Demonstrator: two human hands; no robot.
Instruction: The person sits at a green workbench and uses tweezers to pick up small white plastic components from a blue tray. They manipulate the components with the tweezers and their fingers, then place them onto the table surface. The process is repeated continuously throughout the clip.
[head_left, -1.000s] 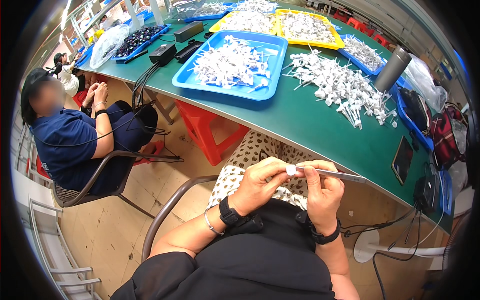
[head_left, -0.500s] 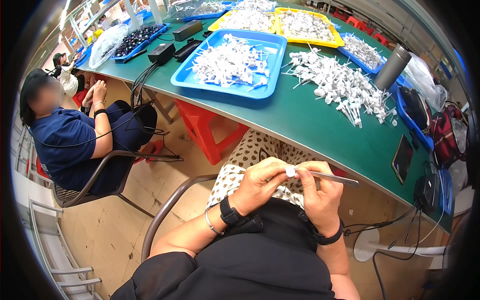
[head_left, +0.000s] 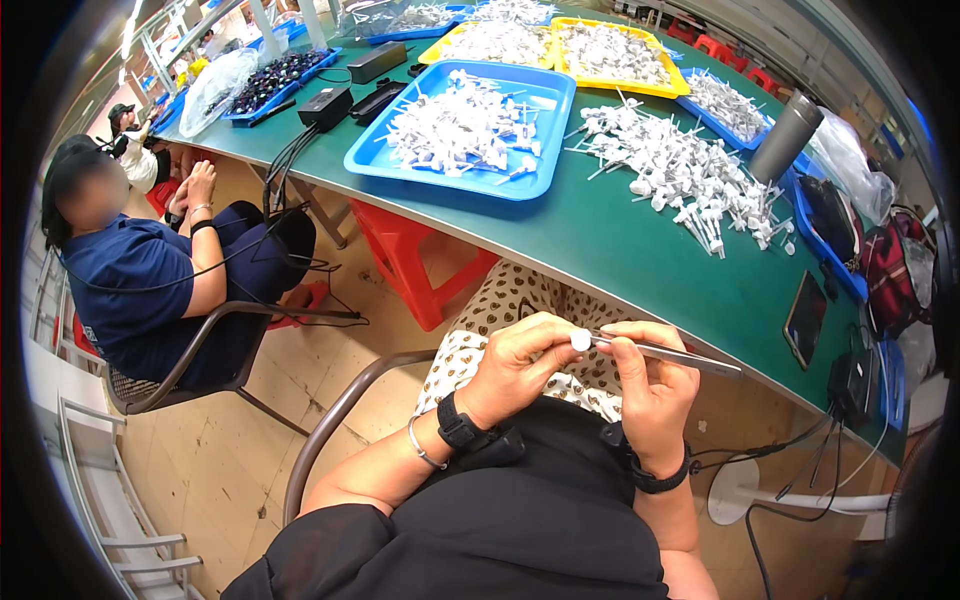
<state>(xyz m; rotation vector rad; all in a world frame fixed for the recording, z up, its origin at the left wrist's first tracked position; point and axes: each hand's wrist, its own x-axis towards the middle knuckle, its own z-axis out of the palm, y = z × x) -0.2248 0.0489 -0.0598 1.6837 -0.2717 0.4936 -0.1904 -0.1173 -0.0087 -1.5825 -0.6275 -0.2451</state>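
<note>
In the head view, the left hand (head_left: 515,370) pinches a small white piece (head_left: 581,341) by its round head between thumb and fingers, while the right hand (head_left: 655,390) grasps a slim metal tool (head_left: 700,361) whose inner end meets the piece; both are held over the lap, just short of the edge of the green table (head_left: 600,235). Beyond that edge lies a loose heap (head_left: 680,165) of white stemmed pieces, with a grey flask (head_left: 787,138) standing at its right side, partly hiding what is behind. A phone (head_left: 805,320) lies near the right edge, a black box (head_left: 325,108) with cables sits at the left, and a red stool (head_left: 400,265) stands under the table. To the left sits a co-worker (head_left: 150,265) in dark blue. The near blue tray (head_left: 375,165) holds white stemmed pieces, as do two yellow trays (head_left: 630,90) behind it and a farther blue tray (head_left: 722,128). A left-hand blue tray (head_left: 255,117) holds small dark pieces beside a clear bag (head_left: 215,90); a right-hand blue tray (head_left: 818,240) contains a dark pouch (head_left: 835,215).
</note>
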